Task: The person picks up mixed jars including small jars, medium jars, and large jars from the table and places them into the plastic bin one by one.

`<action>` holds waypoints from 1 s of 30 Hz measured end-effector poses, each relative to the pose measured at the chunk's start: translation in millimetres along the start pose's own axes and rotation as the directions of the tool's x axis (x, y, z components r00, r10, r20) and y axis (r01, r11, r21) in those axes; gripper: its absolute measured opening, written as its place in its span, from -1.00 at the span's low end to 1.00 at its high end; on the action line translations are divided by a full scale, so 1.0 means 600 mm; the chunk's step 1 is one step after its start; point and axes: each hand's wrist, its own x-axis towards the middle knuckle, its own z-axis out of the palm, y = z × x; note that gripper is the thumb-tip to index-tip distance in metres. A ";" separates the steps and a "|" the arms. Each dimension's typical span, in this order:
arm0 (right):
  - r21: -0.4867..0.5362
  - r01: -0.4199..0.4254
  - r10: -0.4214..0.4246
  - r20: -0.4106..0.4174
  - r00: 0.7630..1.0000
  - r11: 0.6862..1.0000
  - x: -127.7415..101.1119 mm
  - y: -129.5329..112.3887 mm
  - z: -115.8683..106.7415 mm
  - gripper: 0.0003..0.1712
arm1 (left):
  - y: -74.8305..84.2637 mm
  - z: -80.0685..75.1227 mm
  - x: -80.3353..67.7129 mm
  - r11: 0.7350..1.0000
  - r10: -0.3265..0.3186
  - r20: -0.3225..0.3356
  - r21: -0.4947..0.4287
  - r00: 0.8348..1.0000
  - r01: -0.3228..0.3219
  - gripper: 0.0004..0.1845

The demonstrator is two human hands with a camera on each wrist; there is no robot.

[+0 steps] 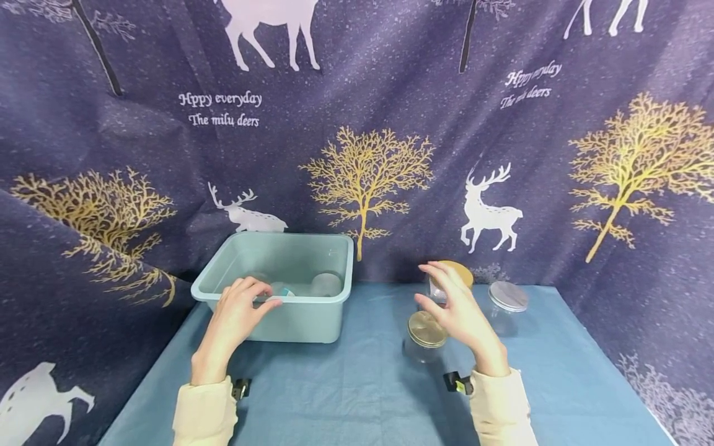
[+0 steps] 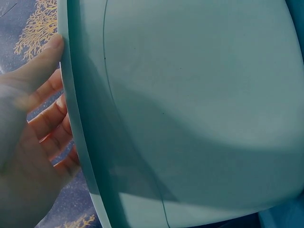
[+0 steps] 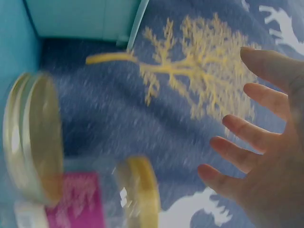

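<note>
Left hand (image 1: 237,310) at the near rim of a pale green bin (image 1: 295,323), right hand (image 1: 462,310) raised over a group of jars.
The left hand is open, fingers gently bent and thumb apart; whether it touches the rim, I cannot tell. The right hand is open too, fingers spread, just above a gold-lidded jar (image 1: 427,328). Behind that hand stands a yellow-lidded jar (image 1: 462,273), bearing a magenta label (image 3: 78,202), and to its right a silver-lidded jar (image 1: 509,297). Inside the bin sit clear containers (image 1: 326,285), partly hidden by the near wall. Bin and jars stand on a blue cloth (image 1: 357,390), before a dark curtain (image 1: 385,80) printed with white deer (image 1: 491,220) and golden trees (image 1: 364,201).
</note>
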 end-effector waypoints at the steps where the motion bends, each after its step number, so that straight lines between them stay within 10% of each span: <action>1: -0.010 -0.011 0.011 -0.025 1.000 1.000 -0.009 0.010 -0.004 -0.36 | 0.001 0.001 0.001 1.000 0.001 0.002 -0.005 1.000 -0.001 -0.77; 15: -0.057 -0.303 0.272 -0.308 0.912 0.951 -0.092 0.132 -0.076 -0.39 | 0.003 -0.001 0.011 1.000 0.011 0.011 -0.023 1.000 -0.011 -0.75; 30: 0.188 -0.686 0.696 -0.379 0.610 0.703 -0.143 0.210 -0.063 0.18 | 0.001 0.003 -0.003 1.000 0.010 -0.025 -0.013 1.000 -0.010 -0.78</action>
